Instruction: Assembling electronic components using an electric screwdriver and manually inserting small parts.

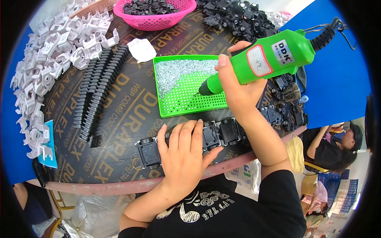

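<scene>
My right hand (238, 87) is wrapped round a green electric screwdriver (303, 49), its bit pointing down over a green perforated tray (160, 104). Small silver screws (170, 71) are heaped along the tray's far and left sides. The bit's tip is above the tray's holes; I cannot tell whether it carries a screw. My left hand (182, 146) lies flat, fingers stretched and thumb out, on a row of black toy car chassis with wheels. The leftmost chassis (149, 152) shows beside it, another chassis (211, 137) just right of its fingers.
White plastic parts (51, 59) are piled along the left. Two rows of stacked black parts (97, 83) stand beside them. A pink basket (154, 22) and a heap of black car parts (242, 22) are at the back. A co-worker (333, 142) sits at the right.
</scene>
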A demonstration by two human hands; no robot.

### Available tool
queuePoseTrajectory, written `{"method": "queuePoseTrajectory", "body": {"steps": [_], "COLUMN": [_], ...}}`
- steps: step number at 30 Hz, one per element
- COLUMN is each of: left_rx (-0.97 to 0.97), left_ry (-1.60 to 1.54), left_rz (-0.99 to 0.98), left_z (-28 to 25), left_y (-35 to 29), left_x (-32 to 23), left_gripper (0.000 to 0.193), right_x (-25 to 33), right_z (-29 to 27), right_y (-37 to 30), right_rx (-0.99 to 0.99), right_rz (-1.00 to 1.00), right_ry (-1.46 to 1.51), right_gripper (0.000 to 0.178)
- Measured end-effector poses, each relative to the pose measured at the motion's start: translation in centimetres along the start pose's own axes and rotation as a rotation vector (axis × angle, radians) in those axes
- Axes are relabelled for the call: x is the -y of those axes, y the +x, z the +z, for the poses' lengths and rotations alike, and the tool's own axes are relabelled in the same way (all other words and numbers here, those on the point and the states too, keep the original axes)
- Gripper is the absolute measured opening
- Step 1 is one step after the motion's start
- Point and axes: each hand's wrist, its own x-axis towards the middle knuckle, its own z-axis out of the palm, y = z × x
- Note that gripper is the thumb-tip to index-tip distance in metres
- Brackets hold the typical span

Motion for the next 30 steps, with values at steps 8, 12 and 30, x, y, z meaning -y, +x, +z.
{"method": "queuePoseTrajectory", "body": {"steps": [8,12,30], "left_rx": [-0.002,-0.005,0.007], "left_ry": [0.010,0.007,0.054], "left_rz": [0.005,0.005,0.024], "left_z": [0.1,0.3,0.1], "left_y": [-0.1,-0.2,-0.2], "left_x": [-0.1,-0.1,-0.1], "left_gripper": [0.066,0.066,0.065], "right_x": [1.0,5.8,6.9], "right_z": [-0.3,-3.1,-6.7], "right_y": [0.5,1.2,-2.9], "right_rx": [-0.007,-0.078,0.486], "right_rz": [-0.043,-0.035,-0.012], "right_ry": [-0.031,-0.056,-0.088], "right_gripper": [0.025,0.020,0.038]}}
